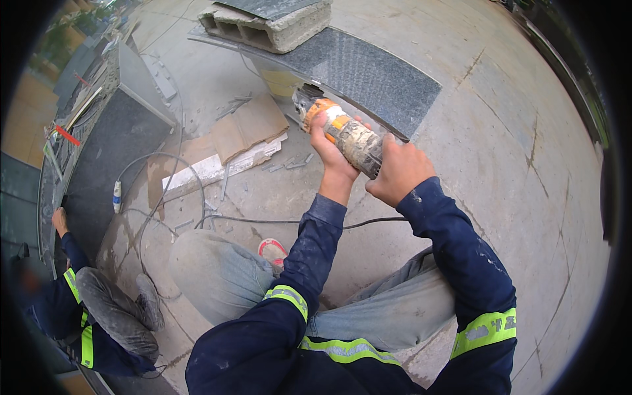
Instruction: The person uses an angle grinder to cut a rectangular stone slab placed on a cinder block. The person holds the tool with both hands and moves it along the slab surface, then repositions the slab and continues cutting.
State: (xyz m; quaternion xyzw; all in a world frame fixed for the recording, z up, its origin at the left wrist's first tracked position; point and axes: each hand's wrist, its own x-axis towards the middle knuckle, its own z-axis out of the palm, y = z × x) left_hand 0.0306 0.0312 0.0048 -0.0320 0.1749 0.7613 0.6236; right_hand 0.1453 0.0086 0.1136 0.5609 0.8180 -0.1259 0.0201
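A dusty orange and grey angle grinder (359, 143) is held in both hands, its head pointing up and left. My left hand (334, 155) wraps round the body just behind the orange front part. My right hand (403, 170) closes round the rear end. The grinder's head is at the near edge of a dark grey stone slab (388, 76); whether it touches the edge I cannot tell. Any disc on it is hidden. A hollow concrete block (280, 29) rests on the slab's far left part.
Cardboard (247, 128) and a white strip (220, 171) lie left of the slab among stone offcuts. A black cable (289, 221) crosses the floor to a white and blue connector (117, 196). At left, a co-worker (99, 309) sits by an upright dark panel (105, 151).
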